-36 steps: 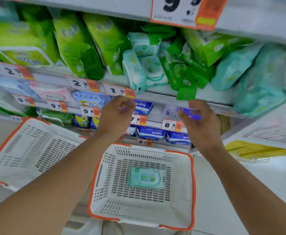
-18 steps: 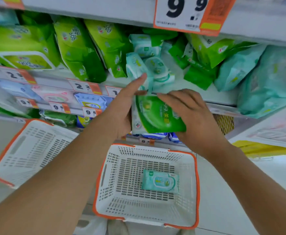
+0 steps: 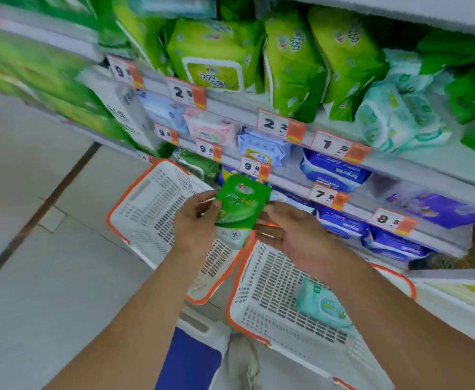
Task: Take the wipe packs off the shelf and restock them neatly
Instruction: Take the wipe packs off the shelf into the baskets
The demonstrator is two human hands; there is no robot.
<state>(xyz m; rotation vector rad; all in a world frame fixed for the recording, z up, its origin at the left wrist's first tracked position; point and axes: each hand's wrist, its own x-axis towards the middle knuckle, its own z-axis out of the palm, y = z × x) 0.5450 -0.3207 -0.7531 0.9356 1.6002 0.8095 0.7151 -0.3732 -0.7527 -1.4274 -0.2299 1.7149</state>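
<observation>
A dark green wipe pack (image 3: 237,204) is held upright above the gap between two baskets, below the shelf. My left hand (image 3: 194,223) pinches its left edge with thumb on the front. My right hand (image 3: 290,235) holds its right lower edge with thumb and fingertips. A pale teal wipe pack (image 3: 323,305) lies flat in the right white basket (image 3: 242,280). The left white basket (image 3: 146,206) shows nothing inside. On the shelf above stand tall light green packs (image 3: 290,66) and a leaning bunch of teal packs (image 3: 385,119).
Lower shelf rows hold blue packs (image 3: 335,170), a pink pack (image 3: 211,130) and purple packs (image 3: 439,209), fronted by orange price tags (image 3: 280,125). Both baskets have orange rims and sit on something blue and white (image 3: 191,358). Grey tiled floor (image 3: 47,249) lies to the left.
The green pack came off the shelf and moved down to just above the baskets, both hands with it. The view swung left and down.
</observation>
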